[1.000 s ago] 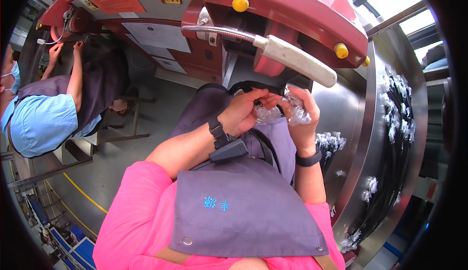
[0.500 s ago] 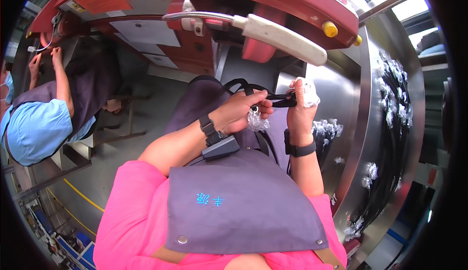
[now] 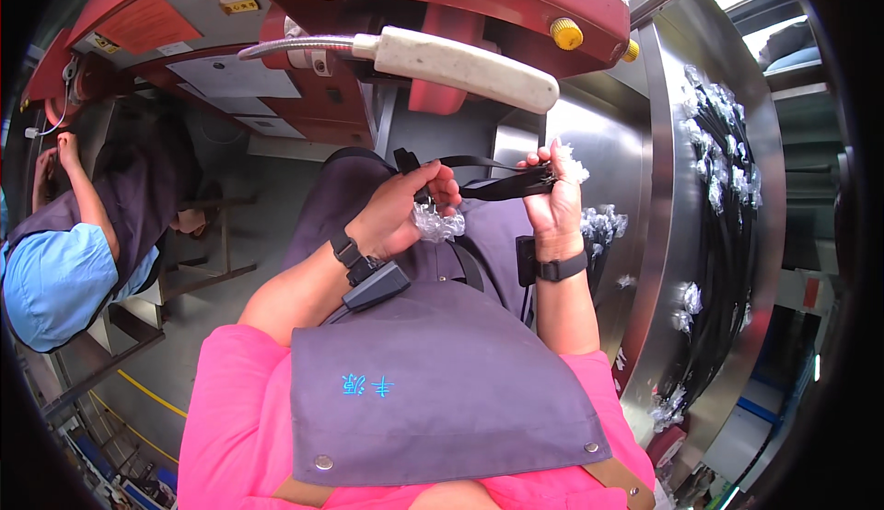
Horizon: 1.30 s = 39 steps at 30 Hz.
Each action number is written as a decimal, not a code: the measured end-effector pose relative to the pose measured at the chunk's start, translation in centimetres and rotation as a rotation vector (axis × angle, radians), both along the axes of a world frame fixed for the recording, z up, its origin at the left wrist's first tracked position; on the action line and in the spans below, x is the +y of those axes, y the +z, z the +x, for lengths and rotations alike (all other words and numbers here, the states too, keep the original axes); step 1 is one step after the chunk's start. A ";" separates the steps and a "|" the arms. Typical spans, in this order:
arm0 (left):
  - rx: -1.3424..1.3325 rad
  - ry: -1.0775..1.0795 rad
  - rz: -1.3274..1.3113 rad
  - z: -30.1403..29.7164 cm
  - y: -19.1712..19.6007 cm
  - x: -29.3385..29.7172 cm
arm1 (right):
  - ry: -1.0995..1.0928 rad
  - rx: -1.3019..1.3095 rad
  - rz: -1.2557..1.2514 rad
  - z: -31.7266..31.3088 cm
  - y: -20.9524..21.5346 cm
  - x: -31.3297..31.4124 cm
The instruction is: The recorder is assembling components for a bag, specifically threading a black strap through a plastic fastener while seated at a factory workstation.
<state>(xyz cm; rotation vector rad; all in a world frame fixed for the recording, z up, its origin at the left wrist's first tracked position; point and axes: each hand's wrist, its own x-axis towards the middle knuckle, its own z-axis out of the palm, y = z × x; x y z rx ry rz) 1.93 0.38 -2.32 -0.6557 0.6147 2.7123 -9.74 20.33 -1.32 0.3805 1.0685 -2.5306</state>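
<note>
A black strap (image 3: 505,185) is stretched between my two hands above my lap, below the machine's pale handle. My left hand (image 3: 398,204) is closed round its left end, with a clump of clear plastic wrap (image 3: 439,225) hanging under the fingers. At the other end my right hand (image 3: 555,204) grips the gathered strap, palm turned up. Crumpled clear wrap (image 3: 575,166) sticks out beside its fingertips. Some metal seems to show among the strap at the right fingers, too small to make out. A loop of the strap runs slack above the taut part.
A red machine (image 3: 442,4) with yellow knobs and a pale handle (image 3: 465,68) overhangs my hands. On the right, a metal trough (image 3: 658,234) holds many black straps (image 3: 723,261) with plastic-wrapped ends. At left, another person (image 3: 69,271) sits working at a similar machine.
My hands have drawn farther apart, the left moving away leftward, and more of the strap shows between them. The whole view has shifted a little.
</note>
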 end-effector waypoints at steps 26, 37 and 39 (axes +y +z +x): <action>0.107 0.029 -0.272 1.1 -0.2 -1.6 | 0.980 0.755 0.896 2.7 3.6 -4.6; 0.187 0.163 -0.259 0.8 -0.1 -1.2 | 0.764 0.856 0.996 2.7 3.6 -4.5; 0.209 0.183 -0.321 0.8 0.2 -1.1 | 0.777 0.878 1.061 2.6 3.8 -4.7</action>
